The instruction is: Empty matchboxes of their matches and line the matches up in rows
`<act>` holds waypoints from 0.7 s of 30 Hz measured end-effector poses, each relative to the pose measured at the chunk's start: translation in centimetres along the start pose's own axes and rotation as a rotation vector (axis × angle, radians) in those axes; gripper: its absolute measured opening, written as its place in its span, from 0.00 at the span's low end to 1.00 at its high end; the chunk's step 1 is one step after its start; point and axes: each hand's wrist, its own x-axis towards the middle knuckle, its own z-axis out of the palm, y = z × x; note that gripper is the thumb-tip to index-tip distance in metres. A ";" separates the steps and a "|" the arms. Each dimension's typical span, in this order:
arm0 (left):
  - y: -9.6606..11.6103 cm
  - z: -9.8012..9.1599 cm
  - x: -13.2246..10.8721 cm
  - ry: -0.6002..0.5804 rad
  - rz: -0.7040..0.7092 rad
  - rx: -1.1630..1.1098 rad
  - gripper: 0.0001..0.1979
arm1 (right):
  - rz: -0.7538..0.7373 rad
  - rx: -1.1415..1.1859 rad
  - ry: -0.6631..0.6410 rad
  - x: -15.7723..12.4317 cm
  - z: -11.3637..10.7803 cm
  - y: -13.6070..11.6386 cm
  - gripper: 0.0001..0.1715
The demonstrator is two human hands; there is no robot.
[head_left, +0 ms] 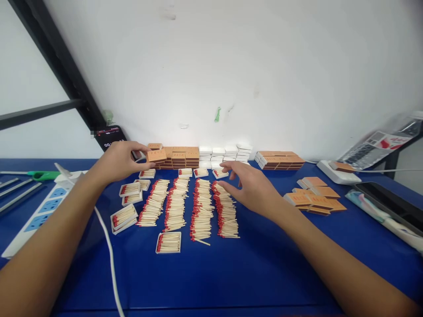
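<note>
My left hand (124,160) pinches an orange matchbox (157,155) between thumb and fingers, in front of the stacked matchboxes (178,155) by the wall. My right hand (247,185) has its thumb and fingers apart around a white matchbox tray (220,173) filled with red-tipped matches; whether it touches the tray I cannot tell. Below both hands lie rows of loose matches (201,207) on the blue table. More filled trays (124,216) sit left of the rows. One filled tray (168,242) lies in front of them.
White trays (224,154) are stacked by the wall, with orange matchboxes (280,160) to their right. Loose matchbox sleeves (313,198) lie at right. A power strip (42,213) with a white cable (110,259), a phone (110,138) and a long case (393,209) flank the work.
</note>
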 end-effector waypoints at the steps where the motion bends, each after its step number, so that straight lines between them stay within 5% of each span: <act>1: -1.3 -0.1 -0.2 -0.017 -0.045 0.031 0.20 | 0.011 -0.006 0.001 0.1 0.1 0.4 0.23; 4: -3.2 0.0 -0.4 -0.097 -0.174 0.037 0.21 | 0.025 -0.024 -0.005 0.3 0.5 1.1 0.21; 9: -2.6 0.0 0.4 -0.234 -0.423 0.040 0.26 | 0.011 -0.047 0.021 0.4 0.6 1.5 0.15; 21: -2.5 1.4 0.4 -0.191 -0.531 -0.149 0.34 | -0.012 -0.045 0.000 0.5 0.3 1.5 0.09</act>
